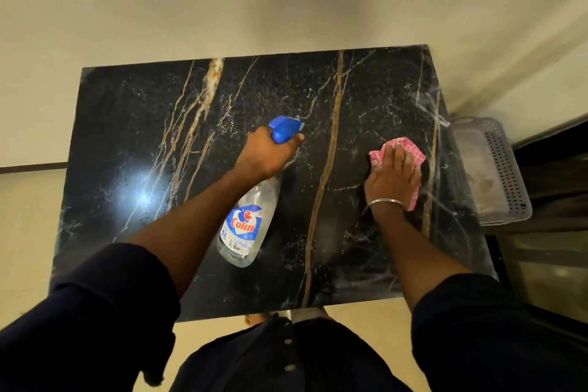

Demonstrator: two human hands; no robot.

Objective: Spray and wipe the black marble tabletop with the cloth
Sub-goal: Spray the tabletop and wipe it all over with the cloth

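Note:
The black marble tabletop [133, 124] with gold and white veins fills the middle of the head view. My left hand [269, 154] grips the neck of a clear spray bottle [245, 229] with a blue trigger head, held over the table's centre with its nozzle pointing away from me. My right hand [393, 178] lies flat on a pink checked cloth [410, 148] and presses it onto the marble near the right side. A metal bangle sits on that wrist.
A grey perforated plastic basket [506, 175] stands just beyond the table's right edge. A cream wall runs behind the table's far edge. Dark glossy furniture lies at the far right. My dark-clothed body is at the near edge.

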